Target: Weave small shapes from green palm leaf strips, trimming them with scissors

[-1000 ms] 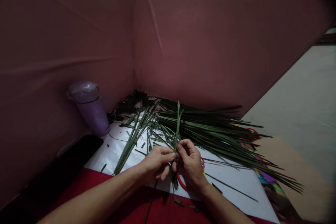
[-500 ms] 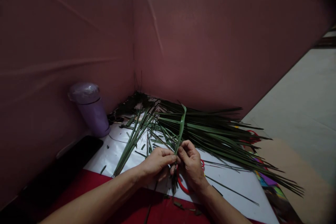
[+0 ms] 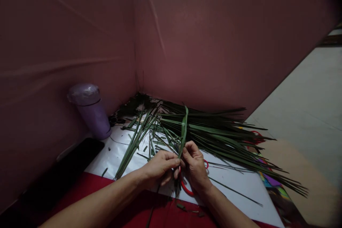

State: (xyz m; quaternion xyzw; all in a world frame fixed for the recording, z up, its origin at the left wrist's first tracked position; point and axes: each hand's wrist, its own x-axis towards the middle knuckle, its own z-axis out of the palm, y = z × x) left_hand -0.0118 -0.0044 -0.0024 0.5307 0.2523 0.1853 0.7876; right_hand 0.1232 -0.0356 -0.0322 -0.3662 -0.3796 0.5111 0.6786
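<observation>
Between my hands a green leaf strip (image 3: 184, 128) stands up, its upper end bent over. My left hand (image 3: 163, 166) pinches its lower part between thumb and fingertips. Close beside it, my right hand (image 3: 194, 165) is closed on the same strip, its thumb against the leaf. Partly hidden under my right hand, a pair of red-handled scissors (image 3: 186, 187) lies on the white sheet (image 3: 235, 196). Beyond my hands spreads a thick bundle of long green leaves (image 3: 221, 131). A thinner bunch of narrow strips (image 3: 133, 146) lies to the left.
A purple tumbler (image 3: 94, 117) with a plastic-wrapped top stands at the left wall, near a long black object (image 3: 66, 171). Leaf scraps (image 3: 181, 206) are scattered on the red cloth (image 3: 128, 210). Pink walls (image 3: 200, 42) meet behind the table. Another red handle (image 3: 256, 137) shows under the leaf tips.
Both hands keep nearly the same place and hold on the leaf strip. The strip's upper part has tilted slightly left, and the whole view has shifted a little.
</observation>
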